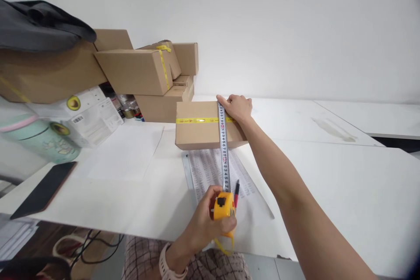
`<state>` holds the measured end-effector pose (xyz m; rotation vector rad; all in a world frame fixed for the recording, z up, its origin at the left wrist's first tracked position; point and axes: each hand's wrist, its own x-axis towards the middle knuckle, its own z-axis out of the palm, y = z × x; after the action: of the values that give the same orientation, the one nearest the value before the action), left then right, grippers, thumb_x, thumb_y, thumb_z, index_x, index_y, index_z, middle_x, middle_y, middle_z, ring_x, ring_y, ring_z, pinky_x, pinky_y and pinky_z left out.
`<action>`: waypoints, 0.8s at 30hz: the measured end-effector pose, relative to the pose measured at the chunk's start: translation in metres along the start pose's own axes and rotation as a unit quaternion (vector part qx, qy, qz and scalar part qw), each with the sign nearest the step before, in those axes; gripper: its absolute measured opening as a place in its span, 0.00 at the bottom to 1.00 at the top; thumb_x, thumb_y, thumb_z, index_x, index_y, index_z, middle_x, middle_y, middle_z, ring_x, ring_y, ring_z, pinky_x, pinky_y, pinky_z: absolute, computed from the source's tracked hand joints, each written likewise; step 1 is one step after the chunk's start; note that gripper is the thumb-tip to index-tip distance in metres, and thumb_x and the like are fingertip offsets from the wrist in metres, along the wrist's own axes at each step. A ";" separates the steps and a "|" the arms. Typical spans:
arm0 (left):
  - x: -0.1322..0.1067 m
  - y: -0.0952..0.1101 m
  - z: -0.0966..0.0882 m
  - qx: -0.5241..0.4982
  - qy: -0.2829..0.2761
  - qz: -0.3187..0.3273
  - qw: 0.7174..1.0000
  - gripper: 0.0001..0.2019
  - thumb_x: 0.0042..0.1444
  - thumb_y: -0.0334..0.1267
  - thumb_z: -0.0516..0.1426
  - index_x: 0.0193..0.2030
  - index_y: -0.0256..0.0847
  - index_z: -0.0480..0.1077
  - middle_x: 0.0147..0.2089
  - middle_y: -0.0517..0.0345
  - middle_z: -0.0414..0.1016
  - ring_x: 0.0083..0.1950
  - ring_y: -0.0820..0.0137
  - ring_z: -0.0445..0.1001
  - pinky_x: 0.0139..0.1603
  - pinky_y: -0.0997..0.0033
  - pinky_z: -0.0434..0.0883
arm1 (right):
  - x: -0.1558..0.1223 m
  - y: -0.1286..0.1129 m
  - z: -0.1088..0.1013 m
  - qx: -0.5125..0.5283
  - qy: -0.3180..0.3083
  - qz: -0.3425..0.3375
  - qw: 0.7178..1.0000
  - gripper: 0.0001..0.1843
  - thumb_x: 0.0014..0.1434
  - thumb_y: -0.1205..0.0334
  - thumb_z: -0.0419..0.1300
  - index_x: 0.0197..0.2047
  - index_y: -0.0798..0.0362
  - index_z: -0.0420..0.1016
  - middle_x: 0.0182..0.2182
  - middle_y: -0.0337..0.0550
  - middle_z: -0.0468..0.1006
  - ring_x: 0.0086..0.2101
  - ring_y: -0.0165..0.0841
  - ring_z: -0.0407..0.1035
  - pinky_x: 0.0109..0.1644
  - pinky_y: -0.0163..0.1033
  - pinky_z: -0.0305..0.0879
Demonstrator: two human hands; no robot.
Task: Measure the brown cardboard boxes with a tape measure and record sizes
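In my left hand is the yellow case of a tape measure, gripped near the table's front edge. Its blade runs straight away from me across the top of a cardboard box banded with yellow tape. At the box's far edge, my right hand presses the blade's end with the thumb, its other fingers curled over the box's far right side. Printed sheets lie partly under the box. A red and black pen rests on them, right of the blade.
Cardboard boxes are stacked at the back left, with a dark bag on top. White avocado-print boxes, a mint green bottle and a dark flat phone-like object are at the left. Cables hang below the table edge.
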<state>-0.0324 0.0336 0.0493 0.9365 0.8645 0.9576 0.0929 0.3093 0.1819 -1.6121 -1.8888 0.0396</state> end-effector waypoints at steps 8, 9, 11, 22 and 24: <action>-0.014 -0.011 -0.008 0.003 0.014 0.033 0.999 0.34 0.46 0.39 0.71 0.57 0.47 0.60 0.48 0.56 0.69 0.44 0.66 0.73 0.44 0.66 0.72 | 0.001 0.007 0.002 -0.009 -0.002 -0.003 1.000 0.41 0.68 0.35 0.34 0.32 0.53 0.78 0.36 0.58 0.80 0.47 0.52 0.71 0.58 0.59 0.54; -0.018 -0.014 -0.009 0.006 0.013 0.035 0.999 0.35 0.45 0.38 0.71 0.57 0.47 0.60 0.48 0.55 0.70 0.45 0.65 0.74 0.44 0.66 0.72 | -0.001 0.006 0.002 -0.013 0.002 -0.004 1.000 0.40 0.68 0.35 0.35 0.33 0.53 0.78 0.36 0.58 0.80 0.46 0.52 0.70 0.57 0.59 0.55; -0.025 -0.020 -0.012 0.005 0.005 0.028 1.000 0.36 0.44 0.36 0.71 0.58 0.46 0.59 0.47 0.55 0.72 0.44 0.65 0.74 0.42 0.67 0.71 | -0.008 0.002 0.000 -0.022 0.015 -0.007 1.000 0.37 0.67 0.34 0.40 0.33 0.54 0.78 0.35 0.59 0.80 0.46 0.52 0.69 0.56 0.58 0.55; -0.028 -0.022 -0.025 0.127 -0.012 0.031 0.991 0.33 0.38 0.32 0.69 0.53 0.42 0.64 0.41 0.62 0.69 0.36 0.74 0.63 0.34 0.75 0.63 | -0.114 0.027 0.016 -0.008 0.250 -0.134 0.959 0.13 0.63 0.51 0.55 0.34 0.50 0.74 0.34 0.46 0.81 0.40 0.43 0.66 0.51 0.50 0.53; -0.028 -0.022 -0.026 0.135 -0.015 0.040 0.990 0.33 0.39 0.35 0.70 0.54 0.42 0.64 0.42 0.62 0.68 0.38 0.73 0.63 0.36 0.74 0.63 | -0.130 0.036 0.026 0.010 0.245 -0.149 0.958 0.14 0.63 0.50 0.56 0.35 0.51 0.75 0.37 0.47 0.82 0.40 0.42 0.67 0.51 0.50 0.53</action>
<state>-0.0590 0.0085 0.0249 1.2222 0.9527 0.9053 0.1162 0.2114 0.0882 -1.1682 -1.7016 -0.4301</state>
